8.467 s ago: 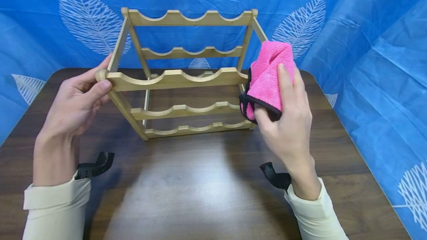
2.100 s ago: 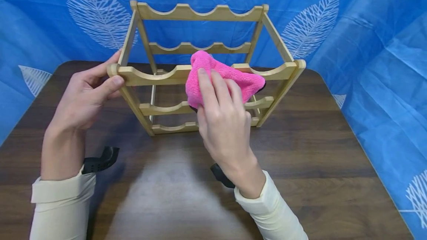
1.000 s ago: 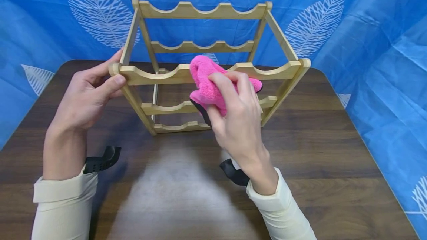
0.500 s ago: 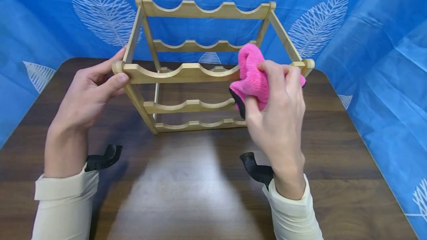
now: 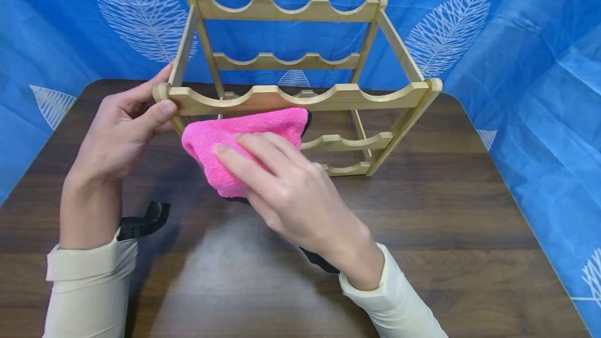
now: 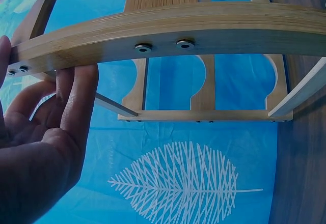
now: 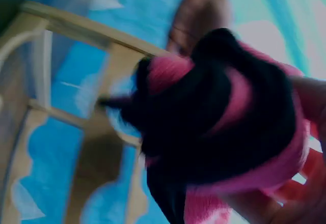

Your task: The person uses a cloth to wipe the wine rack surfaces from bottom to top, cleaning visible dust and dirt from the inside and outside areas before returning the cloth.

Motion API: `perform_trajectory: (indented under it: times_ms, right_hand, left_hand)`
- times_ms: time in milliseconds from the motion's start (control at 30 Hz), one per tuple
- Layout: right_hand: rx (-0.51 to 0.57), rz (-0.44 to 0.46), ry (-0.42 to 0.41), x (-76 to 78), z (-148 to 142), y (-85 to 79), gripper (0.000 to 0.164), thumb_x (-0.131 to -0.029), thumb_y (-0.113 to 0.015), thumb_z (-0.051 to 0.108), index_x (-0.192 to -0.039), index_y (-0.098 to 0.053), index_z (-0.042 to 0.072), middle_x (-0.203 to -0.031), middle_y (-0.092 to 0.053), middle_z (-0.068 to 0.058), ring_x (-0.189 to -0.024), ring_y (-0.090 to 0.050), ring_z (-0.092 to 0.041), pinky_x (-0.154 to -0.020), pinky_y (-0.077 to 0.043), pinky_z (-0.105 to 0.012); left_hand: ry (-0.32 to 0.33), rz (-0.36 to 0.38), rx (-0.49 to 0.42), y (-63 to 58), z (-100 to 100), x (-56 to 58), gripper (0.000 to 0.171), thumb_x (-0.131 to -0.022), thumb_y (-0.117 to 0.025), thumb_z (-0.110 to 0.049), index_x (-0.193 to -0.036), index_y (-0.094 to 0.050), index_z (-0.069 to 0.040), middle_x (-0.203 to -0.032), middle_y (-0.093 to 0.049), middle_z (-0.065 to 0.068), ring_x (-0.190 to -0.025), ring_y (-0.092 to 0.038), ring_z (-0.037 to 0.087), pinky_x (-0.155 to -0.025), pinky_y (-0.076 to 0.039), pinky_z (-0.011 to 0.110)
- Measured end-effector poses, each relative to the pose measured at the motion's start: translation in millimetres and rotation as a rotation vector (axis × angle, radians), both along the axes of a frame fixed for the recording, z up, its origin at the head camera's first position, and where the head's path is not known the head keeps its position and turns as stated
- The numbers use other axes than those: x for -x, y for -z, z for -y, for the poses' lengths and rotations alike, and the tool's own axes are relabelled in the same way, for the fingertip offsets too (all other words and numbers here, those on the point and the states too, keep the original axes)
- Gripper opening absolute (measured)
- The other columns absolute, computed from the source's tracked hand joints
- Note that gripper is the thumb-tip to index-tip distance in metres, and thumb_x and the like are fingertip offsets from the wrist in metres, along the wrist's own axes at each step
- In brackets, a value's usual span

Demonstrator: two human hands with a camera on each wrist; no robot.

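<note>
A light wooden wine rack [image 5: 343,97] with scalloped rails stands on the dark table. At its front left top corner my left hand [image 5: 124,124] grips the post, thumb in front and fingers behind; the left wrist view shows those fingers under a wooden side piece [image 6: 168,35] with metal screws. My right hand [image 5: 291,192] holds a pink cloth [image 5: 249,124] with black edging, in front of the rack's left half. The cloth hides parts of the lower rails and the left front post. In the right wrist view the bunched cloth [image 7: 239,96] is blurred.
The brown wood-grain table [image 5: 422,213] reaches out on both sides of the rack. Behind and to the right hangs a blue curtain [image 5: 540,93] with white leaf prints. Each wrist wears a black strap [image 5: 143,223].
My right hand has carried the pink cloth from the front rail's right end to the rack's left side, a little lower. My left hand keeps its grip on the left corner.
</note>
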State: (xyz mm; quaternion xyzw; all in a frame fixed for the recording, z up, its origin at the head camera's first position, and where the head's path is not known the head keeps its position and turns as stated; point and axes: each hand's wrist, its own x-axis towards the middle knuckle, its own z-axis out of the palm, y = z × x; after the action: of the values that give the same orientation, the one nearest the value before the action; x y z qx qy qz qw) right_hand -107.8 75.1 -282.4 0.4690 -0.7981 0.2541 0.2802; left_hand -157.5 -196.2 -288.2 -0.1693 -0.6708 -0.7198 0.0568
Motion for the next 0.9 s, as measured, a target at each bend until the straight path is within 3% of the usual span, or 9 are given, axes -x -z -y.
perform_trajectory:
  times_ms: [133,233,300,567,700,900]
  right_hand:
    - [-0.171,-0.071,0.146,4.4,15.7,19.1,0.033,-0.098,-0.056,0.009,-0.13,-0.064,0.016,-0.131,-0.058,-0.01,-0.121,-0.053,-0.025,-0.07,-0.059,-0.036]
    - [-0.226,-0.131,0.257,9.0,24.7,32.4,0.037,-0.099,-0.051,0.007,-0.129,-0.064,0.022,-0.134,-0.057,-0.011,-0.121,-0.053,-0.025,-0.05,-0.055,-0.033]
    - [-0.243,-0.17,0.322,11.4,30.4,41.1,0.038,-0.099,-0.05,0.006,-0.128,-0.065,0.026,-0.135,-0.056,-0.012,-0.12,-0.053,-0.027,-0.044,-0.051,-0.03]
    - [-0.272,-0.229,0.517,16.9,40.4,61.2,0.05,-0.093,-0.049,0.001,-0.128,-0.066,0.033,-0.124,-0.061,-0.011,-0.111,-0.054,-0.027,-0.034,-0.032,-0.021]
    - [-0.287,-0.229,0.553,16.9,40.3,62.1,0.048,-0.091,-0.047,0.0,-0.123,-0.067,0.031,-0.111,-0.062,-0.009,-0.104,-0.054,-0.026,-0.033,-0.033,-0.023]
    - [-0.285,-0.182,0.587,14.5,36.3,56.2,0.044,-0.091,-0.048,0.001,-0.119,-0.068,0.028,-0.109,-0.062,-0.01,-0.102,-0.055,-0.028,-0.034,-0.038,-0.027]
  left_hand:
    - [-0.015,0.01,0.017,0.5,-0.9,0.1,0.049,-0.096,-0.059,0.003,-0.143,-0.05,-0.006,-0.139,-0.049,0.019,-0.11,-0.063,0.02,-0.083,-0.052,0.022]
    - [-0.01,-0.004,0.016,0.1,-1.1,0.6,0.048,-0.096,-0.058,0.004,-0.143,-0.05,-0.005,-0.136,-0.051,0.019,-0.108,-0.064,0.021,-0.083,-0.052,0.024]
    - [-0.009,-0.014,0.016,-0.5,-1.1,0.8,0.048,-0.096,-0.057,0.005,-0.143,-0.05,-0.005,-0.134,-0.053,0.018,-0.107,-0.064,0.02,-0.083,-0.053,0.024]
    - [0.006,-0.02,0.012,-1.2,-0.5,0.6,0.047,-0.097,-0.056,0.005,-0.143,-0.049,-0.004,-0.132,-0.055,0.018,-0.102,-0.067,0.021,-0.083,-0.053,0.024]
    - [-0.014,-0.029,0.074,-1.4,-0.1,-0.1,0.049,-0.098,-0.056,0.002,-0.145,-0.048,-0.009,-0.124,-0.058,0.016,-0.098,-0.068,0.019,-0.083,-0.052,0.022]
    - [-0.037,-0.054,0.128,-2.4,0.3,-1.2,0.05,-0.098,-0.056,0.002,-0.145,-0.048,-0.011,-0.12,-0.061,0.014,-0.095,-0.069,0.018,-0.083,-0.052,0.02]
